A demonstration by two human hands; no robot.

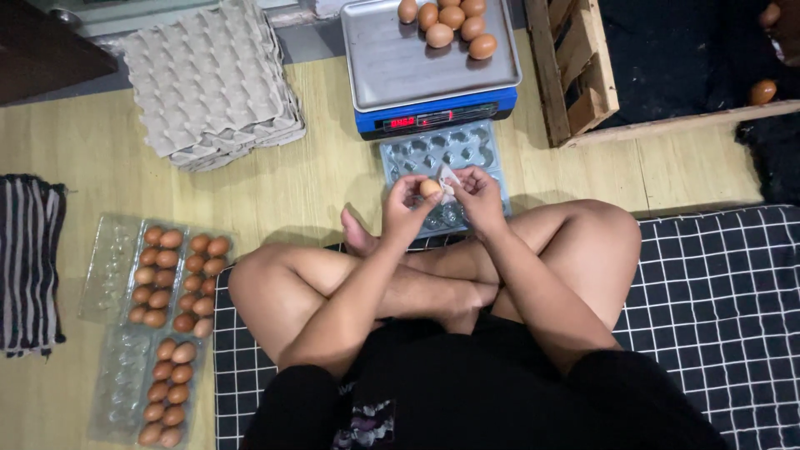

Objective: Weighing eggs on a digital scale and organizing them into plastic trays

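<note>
I sit cross-legged on the floor. My left hand (pixel 406 208) holds a brown egg (pixel 429 187) between its fingers. My right hand (pixel 477 196) presses a small white cloth or tissue (pixel 447 178) against that egg. Both hands hover over an empty clear plastic egg tray (pixel 433 152) lying on the floor before my feet. Just beyond it stands a blue digital scale (pixel 433 117) with a metal pan (pixel 392 67), and several brown eggs (pixel 454 23) rest at the pan's far edge.
A stack of grey cardboard egg trays (pixel 212 83) lies at the upper left. Clear cartons filled with brown eggs (pixel 179 279) lie at my left. A striped cloth (pixel 29 258) is at the far left. A wooden crate (pixel 575 71) stands at the upper right, and a checked mat (pixel 717 300) is under me.
</note>
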